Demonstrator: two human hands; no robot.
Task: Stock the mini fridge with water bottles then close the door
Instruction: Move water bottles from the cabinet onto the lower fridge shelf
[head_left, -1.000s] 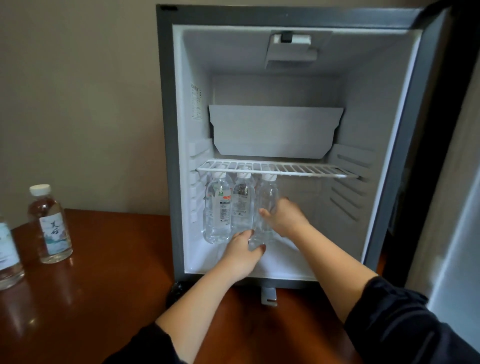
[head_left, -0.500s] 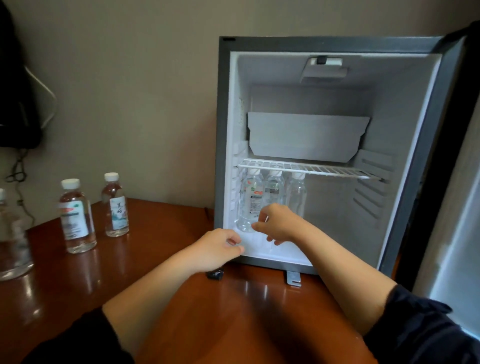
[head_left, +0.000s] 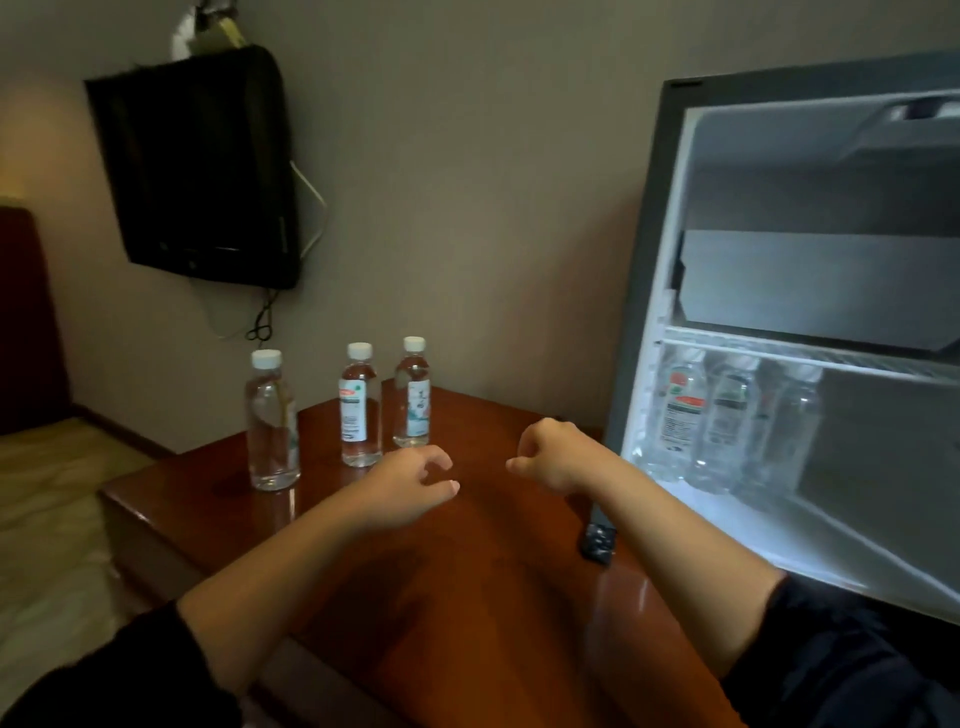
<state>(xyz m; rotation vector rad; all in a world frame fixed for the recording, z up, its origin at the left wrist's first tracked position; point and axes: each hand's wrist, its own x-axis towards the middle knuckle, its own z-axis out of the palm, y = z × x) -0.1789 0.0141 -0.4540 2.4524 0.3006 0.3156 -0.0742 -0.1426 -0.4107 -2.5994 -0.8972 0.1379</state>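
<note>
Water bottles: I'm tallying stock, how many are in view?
6. On the table: left bottle, middle bottle, right bottle. In the fridge under the shelf: red-labelled bottle, centre bottle, far-right bottle. Others may hide behind.

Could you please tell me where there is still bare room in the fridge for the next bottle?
The fridge floor is bare to the right of the three bottles, which crowd its left corner under the wire shelf. Outside, the table is free between the fridge and the three more bottles standing at its far edge.
</note>
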